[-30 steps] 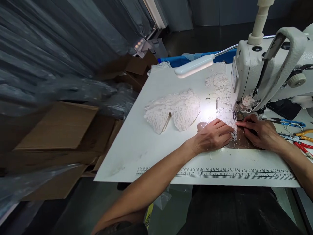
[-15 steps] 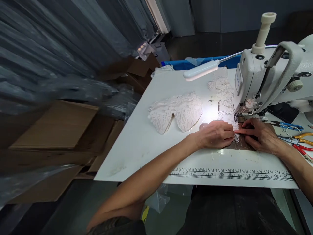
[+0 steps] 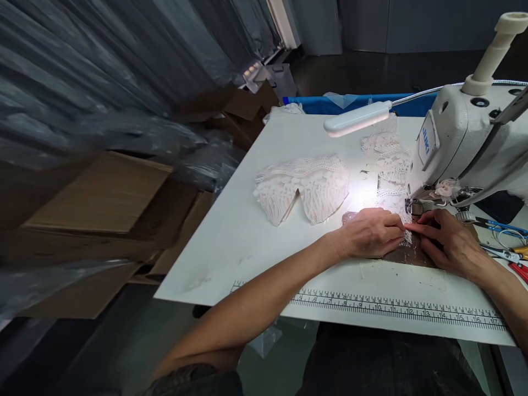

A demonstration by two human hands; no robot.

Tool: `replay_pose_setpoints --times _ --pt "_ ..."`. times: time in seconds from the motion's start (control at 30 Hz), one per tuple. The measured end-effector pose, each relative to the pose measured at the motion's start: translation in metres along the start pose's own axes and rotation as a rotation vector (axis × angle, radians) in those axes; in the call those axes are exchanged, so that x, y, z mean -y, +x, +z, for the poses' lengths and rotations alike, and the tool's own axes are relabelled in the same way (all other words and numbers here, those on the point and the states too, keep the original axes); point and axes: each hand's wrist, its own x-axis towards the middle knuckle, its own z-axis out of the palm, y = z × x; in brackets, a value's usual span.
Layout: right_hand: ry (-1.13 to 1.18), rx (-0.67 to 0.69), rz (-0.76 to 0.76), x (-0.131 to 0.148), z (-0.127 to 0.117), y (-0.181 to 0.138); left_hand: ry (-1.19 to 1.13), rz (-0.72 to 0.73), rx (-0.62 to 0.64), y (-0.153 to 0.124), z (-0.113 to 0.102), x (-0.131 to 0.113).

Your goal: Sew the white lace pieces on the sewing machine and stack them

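A strip of white lace fabric (image 3: 394, 204) runs under the needle area of the white sewing machine (image 3: 447, 143). My left hand (image 3: 373, 234) is closed on the lace's near end, its fingers curled down. From the other side my right hand (image 3: 449, 242) touches the lace edge with a stretched index finger; its thumb lies apart on the brown plate (image 3: 412, 256). The presser foot (image 3: 409, 205) is just beyond the fingertips. Left of the hands lies a folded piece of pleated white lace (image 3: 303, 184). The part of the lace under my left hand is hidden.
A lamp (image 3: 358, 119) lights the sewing area. Blue-handled scissors (image 3: 505, 226), snips (image 3: 501, 252) and red-handled pliers (image 3: 520, 270) lie at the right. A printed ruler (image 3: 371, 308) follows the table's front edge. Cardboard boxes (image 3: 99, 192) stand left of the table.
The view has turned, so the machine sits further right. Both hands keep nearly the same hold at the lace near the presser foot.
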Motion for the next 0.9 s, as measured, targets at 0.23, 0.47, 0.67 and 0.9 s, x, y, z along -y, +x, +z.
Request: replay_pose_setpoints --times 0.23,0.47,0.67,0.9 --pt "-0.108 0.026 0.101 0.000 0.007 0.005 0.007 -0.083 -0.053 0.001 0.009 0.000" --pt "-0.009 -0.035 0.105 0.003 0.007 0.006 -0.037 -0.162 -0.075 0.001 0.015 0.000" --pt "0.212 -0.113 0.262 -0.003 -0.005 -0.001 -0.069 -0.157 -0.104 0.001 0.016 -0.001" --pt "0.213 -0.125 0.050 0.005 0.000 0.001 -0.293 -0.321 -0.302 0.008 0.007 0.004"
